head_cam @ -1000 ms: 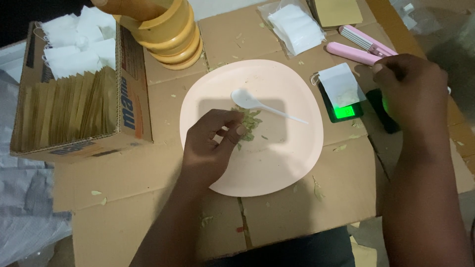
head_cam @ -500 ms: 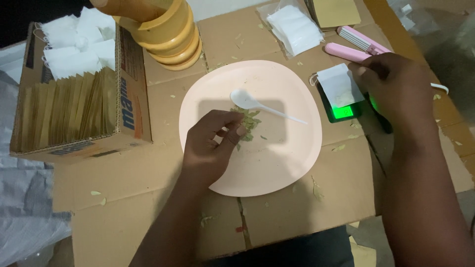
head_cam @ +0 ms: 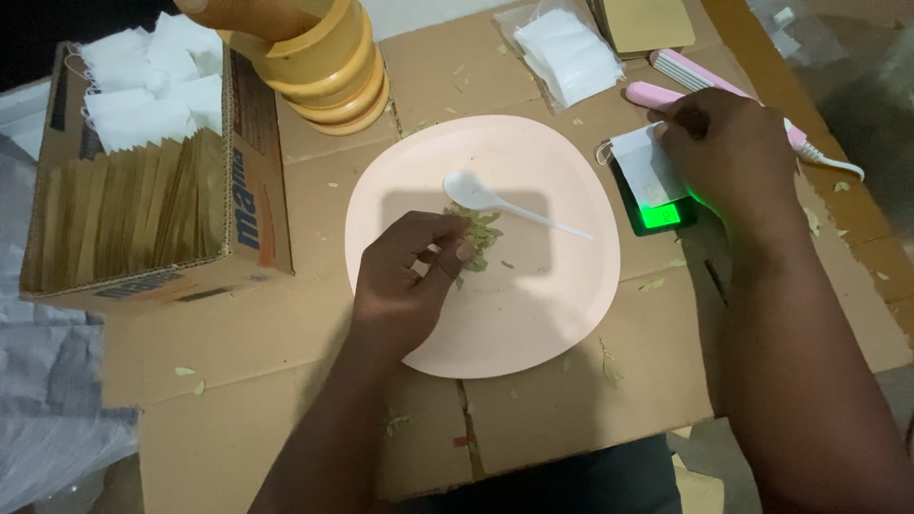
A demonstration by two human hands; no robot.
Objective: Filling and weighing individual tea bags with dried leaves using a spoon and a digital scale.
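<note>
A pale pink plate (head_cam: 533, 314) lies on flattened cardboard. On it sit a white plastic spoon (head_cam: 505, 202) and a small heap of green dried leaves (head_cam: 481, 238). My left hand (head_cam: 409, 281) rests over the plate's left side, its fingertips pinching at the leaves. My right hand (head_cam: 728, 152) is at the right, fingers on a small white pouch (head_cam: 645, 171) that lies on a small digital scale (head_cam: 662, 211) with a lit green display.
A cardboard box (head_cam: 143, 214) of brown envelopes and white pouches stands at the left. A stack of yellow containers (head_cam: 324, 67) is behind the plate. A bag of white pouches (head_cam: 566, 43) and a pink sealer tool (head_cam: 695, 81) lie at the back right. Leaf bits litter the cardboard.
My right hand has moved left, from beside the scale onto the white pouch on it. My left hand stays at the leaf heap.
</note>
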